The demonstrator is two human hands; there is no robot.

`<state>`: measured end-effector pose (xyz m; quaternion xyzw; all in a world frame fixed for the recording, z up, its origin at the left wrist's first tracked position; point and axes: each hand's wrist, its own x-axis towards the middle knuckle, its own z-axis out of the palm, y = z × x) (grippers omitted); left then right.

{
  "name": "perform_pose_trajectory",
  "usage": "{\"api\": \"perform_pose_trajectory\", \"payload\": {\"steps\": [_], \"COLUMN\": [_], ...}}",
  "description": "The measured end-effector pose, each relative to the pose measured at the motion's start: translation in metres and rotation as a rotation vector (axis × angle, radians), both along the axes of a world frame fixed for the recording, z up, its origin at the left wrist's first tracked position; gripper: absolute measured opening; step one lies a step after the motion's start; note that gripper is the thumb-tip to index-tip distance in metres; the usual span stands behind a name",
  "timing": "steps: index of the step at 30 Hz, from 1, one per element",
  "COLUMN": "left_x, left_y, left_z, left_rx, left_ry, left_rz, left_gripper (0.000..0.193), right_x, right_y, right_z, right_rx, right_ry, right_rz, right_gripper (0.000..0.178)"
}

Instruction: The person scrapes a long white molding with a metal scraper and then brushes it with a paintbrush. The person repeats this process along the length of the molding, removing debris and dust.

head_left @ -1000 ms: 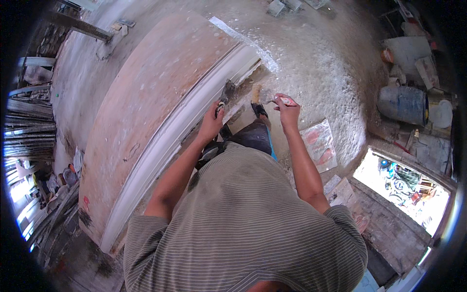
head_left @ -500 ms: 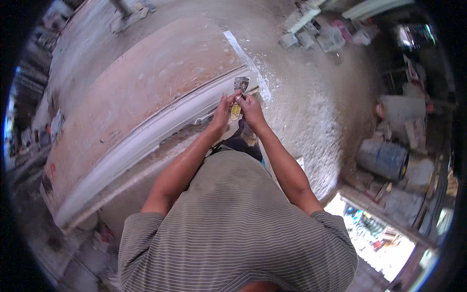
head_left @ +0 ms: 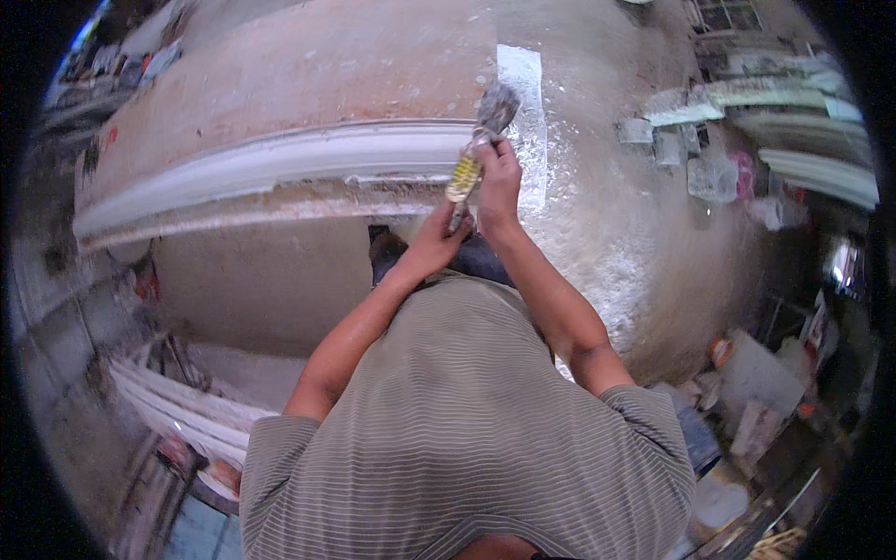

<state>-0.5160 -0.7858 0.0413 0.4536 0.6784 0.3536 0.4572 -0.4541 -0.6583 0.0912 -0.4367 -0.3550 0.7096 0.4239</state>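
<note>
My right hand [head_left: 501, 182] grips a putty knife [head_left: 464, 177] near its neck. Its yellow-patterned handle slants down toward my left hand, and its smeared grey blade [head_left: 497, 107] tilts up and away. Just below the handle's end, my left hand [head_left: 435, 245] is closed around a thin greyish piece [head_left: 457, 217] whose kind I cannot make out. Beyond both hands runs a long white moulding [head_left: 280, 149] along the front of a brownish, dusty tabletop [head_left: 299, 65].
A white strip [head_left: 525, 121] lies at the table's right end, beside a floor spattered with white [head_left: 597, 271]. White lengths [head_left: 747, 96] and clear plastic containers [head_left: 711, 177] are at the far right. More white mouldings [head_left: 177, 401] lie at the lower left.
The view has swung, so the table edge now runs nearly level. My hands have drawn apart: the right holds the putty knife, tilted to the right, while the left has dropped below its handle.
</note>
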Motion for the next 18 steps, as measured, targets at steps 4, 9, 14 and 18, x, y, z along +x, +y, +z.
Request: {"api": "perform_pose_trajectory", "payload": {"steps": [4, 9, 14, 18], "left_x": [0.012, 0.013, 0.009, 0.011], "left_y": [-0.042, -0.055, -0.041, -0.027], "left_z": [-0.023, -0.033, -0.017, -0.011], "left_rx": [-0.005, -0.04, 0.045, 0.136], "left_ry": [0.16, -0.165, -0.168, -0.125], "left_rz": [0.356, 0.884, 0.928, 0.888], "left_gripper": [0.04, 0.032, 0.024, 0.024], "right_x": [0.041, 0.107, 0.155, 0.121], "right_y": [0.037, 0.073, 0.092, 0.066], "right_z": [0.013, -0.028, -0.051, -0.054], "right_rx": [0.063, 0.633, 0.565, 0.836], "right_ry": [-0.018, -0.838, -0.895, -0.959], "right_rz": [0.333, 1.059, 1.001, 1.014], "right_gripper": [0.018, 0.034, 0.035, 0.033]}}
